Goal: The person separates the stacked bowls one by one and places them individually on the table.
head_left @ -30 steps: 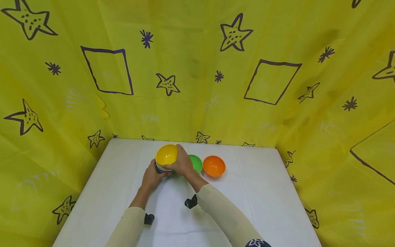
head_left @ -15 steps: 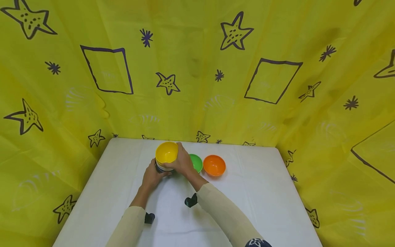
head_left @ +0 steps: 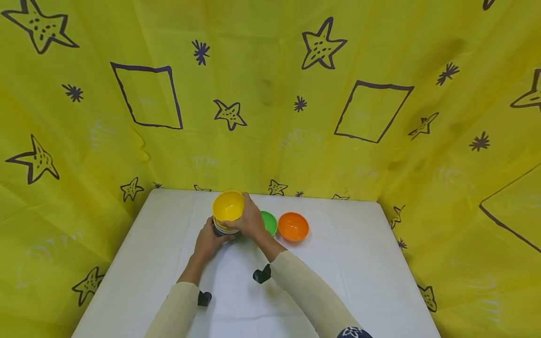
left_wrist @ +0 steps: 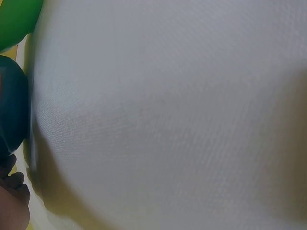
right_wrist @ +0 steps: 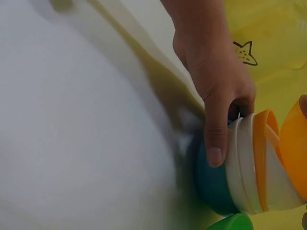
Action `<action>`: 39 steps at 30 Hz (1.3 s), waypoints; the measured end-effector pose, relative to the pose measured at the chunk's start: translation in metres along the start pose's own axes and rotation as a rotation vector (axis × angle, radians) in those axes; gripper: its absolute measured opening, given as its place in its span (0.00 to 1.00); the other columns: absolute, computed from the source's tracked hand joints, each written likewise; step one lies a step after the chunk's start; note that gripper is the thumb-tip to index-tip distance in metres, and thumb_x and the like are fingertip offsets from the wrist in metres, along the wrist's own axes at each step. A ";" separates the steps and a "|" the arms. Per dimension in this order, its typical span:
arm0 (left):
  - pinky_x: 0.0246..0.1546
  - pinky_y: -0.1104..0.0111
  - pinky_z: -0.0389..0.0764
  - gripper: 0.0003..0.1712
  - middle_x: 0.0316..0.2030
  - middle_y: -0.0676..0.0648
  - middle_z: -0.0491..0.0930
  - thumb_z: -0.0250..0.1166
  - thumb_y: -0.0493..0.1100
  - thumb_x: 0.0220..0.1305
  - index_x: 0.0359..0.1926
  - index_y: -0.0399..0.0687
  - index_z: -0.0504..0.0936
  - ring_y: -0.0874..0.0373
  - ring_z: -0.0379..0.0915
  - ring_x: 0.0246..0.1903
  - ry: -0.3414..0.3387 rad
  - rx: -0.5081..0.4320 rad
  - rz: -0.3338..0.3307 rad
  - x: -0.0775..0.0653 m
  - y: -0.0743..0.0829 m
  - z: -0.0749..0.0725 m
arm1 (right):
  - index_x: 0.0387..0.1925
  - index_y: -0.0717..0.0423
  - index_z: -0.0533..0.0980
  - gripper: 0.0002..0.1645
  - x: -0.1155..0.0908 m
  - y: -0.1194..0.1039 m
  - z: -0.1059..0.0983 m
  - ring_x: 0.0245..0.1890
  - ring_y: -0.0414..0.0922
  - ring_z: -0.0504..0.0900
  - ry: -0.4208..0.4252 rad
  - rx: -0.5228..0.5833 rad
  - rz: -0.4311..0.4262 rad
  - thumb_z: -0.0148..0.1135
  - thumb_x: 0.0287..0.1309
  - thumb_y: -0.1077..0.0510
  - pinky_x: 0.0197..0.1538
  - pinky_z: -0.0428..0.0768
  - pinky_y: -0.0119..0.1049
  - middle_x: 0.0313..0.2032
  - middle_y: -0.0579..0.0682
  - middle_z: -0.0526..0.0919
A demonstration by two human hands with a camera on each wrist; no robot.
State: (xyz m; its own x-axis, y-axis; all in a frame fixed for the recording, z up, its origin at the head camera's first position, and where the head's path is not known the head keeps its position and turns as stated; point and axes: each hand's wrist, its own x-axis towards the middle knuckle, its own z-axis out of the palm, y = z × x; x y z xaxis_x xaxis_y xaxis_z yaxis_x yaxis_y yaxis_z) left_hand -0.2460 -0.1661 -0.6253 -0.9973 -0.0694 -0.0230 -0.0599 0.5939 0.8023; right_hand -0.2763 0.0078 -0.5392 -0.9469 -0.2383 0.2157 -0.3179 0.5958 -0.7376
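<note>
A stack of nested bowls stands at the back left of the table. Its lowest visible bowl is teal (right_wrist: pixel 211 184), with white bowls (right_wrist: pixel 245 165) and an orange-yellow rim (right_wrist: pixel 260 158) above. My left hand (head_left: pixel 207 241) grips the lower stack, thumb across the teal and white sides in the right wrist view. My right hand (head_left: pixel 251 221) holds the top yellow bowl (head_left: pixel 228 205) by its right side. That bowl is tilted, and a gap shows between it and the stack in the right wrist view. A green bowl (head_left: pixel 269 223), partly hidden by the right hand, sits beside the stack.
An orange bowl (head_left: pixel 293 226) stands right of the green one. The white cloth-covered table (head_left: pixel 346 272) meets a yellow curtain (head_left: pixel 262 155) with star drawings at the back and sides. Dark wrist-camera pieces (head_left: pixel 262 274) stick out from the forearms.
The yellow bowl has risen slightly in my right hand, away from the stack. The left hand, the green bowl and the orange bowl have stayed in place.
</note>
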 end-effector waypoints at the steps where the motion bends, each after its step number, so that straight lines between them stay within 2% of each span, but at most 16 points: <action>1: 0.74 0.43 0.64 0.59 0.71 0.30 0.70 0.84 0.49 0.55 0.76 0.33 0.59 0.35 0.67 0.70 -0.001 -0.003 0.001 0.000 0.000 0.000 | 0.67 0.53 0.65 0.57 0.000 -0.001 -0.001 0.52 0.48 0.82 0.006 -0.001 -0.003 0.88 0.42 0.41 0.57 0.84 0.42 0.55 0.52 0.81; 11: 0.73 0.43 0.65 0.60 0.71 0.30 0.68 0.84 0.51 0.54 0.77 0.33 0.58 0.35 0.65 0.70 -0.015 0.007 -0.011 -0.001 0.000 -0.001 | 0.66 0.53 0.68 0.56 -0.005 -0.007 -0.014 0.53 0.48 0.83 0.108 0.084 0.023 0.89 0.40 0.41 0.57 0.84 0.43 0.55 0.49 0.82; 20: 0.72 0.42 0.65 0.61 0.71 0.27 0.68 0.85 0.51 0.52 0.76 0.30 0.59 0.32 0.65 0.71 -0.002 0.018 0.005 -0.001 0.000 0.000 | 0.69 0.54 0.67 0.58 -0.014 -0.005 -0.037 0.56 0.52 0.82 0.186 0.088 0.062 0.89 0.40 0.43 0.59 0.84 0.48 0.58 0.54 0.81; 25: 0.74 0.43 0.63 0.61 0.72 0.27 0.66 0.85 0.50 0.53 0.76 0.30 0.58 0.32 0.63 0.72 -0.001 0.014 -0.001 -0.003 0.003 -0.002 | 0.75 0.55 0.63 0.64 -0.021 0.003 -0.051 0.59 0.54 0.82 0.234 0.086 0.116 0.89 0.41 0.44 0.61 0.83 0.50 0.62 0.56 0.80; 31: 0.75 0.43 0.61 0.61 0.73 0.27 0.65 0.84 0.49 0.54 0.77 0.30 0.57 0.32 0.61 0.73 -0.003 0.010 -0.014 -0.003 0.006 -0.003 | 0.77 0.55 0.61 0.67 -0.034 0.012 -0.067 0.62 0.56 0.79 0.281 0.158 0.190 0.90 0.41 0.46 0.64 0.81 0.52 0.66 0.57 0.77; 39: 0.74 0.42 0.62 0.62 0.73 0.27 0.65 0.85 0.50 0.52 0.77 0.29 0.57 0.31 0.61 0.73 0.001 0.011 -0.014 -0.004 0.008 -0.003 | 0.74 0.60 0.64 0.63 -0.045 0.029 -0.087 0.61 0.57 0.80 0.375 0.203 0.156 0.90 0.39 0.52 0.64 0.81 0.53 0.63 0.59 0.79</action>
State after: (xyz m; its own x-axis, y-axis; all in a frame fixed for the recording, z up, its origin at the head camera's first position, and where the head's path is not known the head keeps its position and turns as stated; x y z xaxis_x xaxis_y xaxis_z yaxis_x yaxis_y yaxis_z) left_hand -0.2426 -0.1641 -0.6172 -0.9964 -0.0782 -0.0337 -0.0741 0.6017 0.7953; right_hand -0.2470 0.1022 -0.5149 -0.9465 0.1591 0.2808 -0.1894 0.4308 -0.8823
